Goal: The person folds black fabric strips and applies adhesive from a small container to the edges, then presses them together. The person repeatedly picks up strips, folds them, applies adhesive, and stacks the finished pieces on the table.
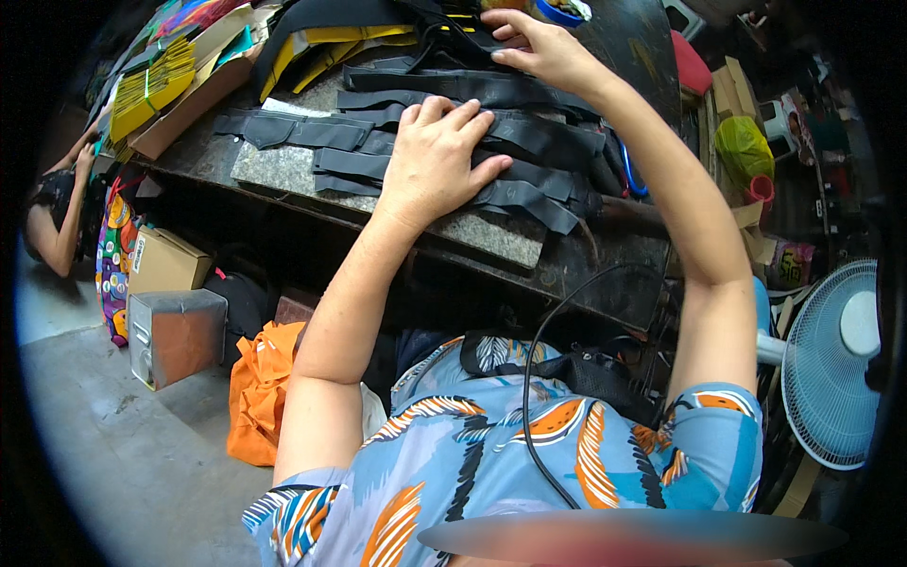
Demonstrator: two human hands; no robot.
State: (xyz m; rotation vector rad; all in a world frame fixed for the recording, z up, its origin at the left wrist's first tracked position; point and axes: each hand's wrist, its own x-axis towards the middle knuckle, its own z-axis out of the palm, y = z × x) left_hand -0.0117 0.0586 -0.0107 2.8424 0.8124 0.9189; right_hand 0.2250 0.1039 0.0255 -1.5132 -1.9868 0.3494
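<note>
Several flat black strips (548, 137), like cut leather or fabric pieces, lie side by side on a grey stone slab (491, 236) on the dark worktable. My left hand (439, 156) lies over the middle of these strips, palm down with fingers spread. Farther off, my right hand (548, 47) is at the edge of a black pile of pieces (439, 42), its thumb and forefinger apart. Whether its fingertips touch the pile is hard to make out. One strip with a pointed flap (269, 130) sticks out past the slab's left side.
Yellow-edged bundles (156, 90) sit in a cardboard box at the far left. A blue bowl (562, 11) stands beyond my right hand. A white fan (831, 364) is at the right; a black cable (527, 397) crosses before me. Another person's arm (71, 208) shows at left.
</note>
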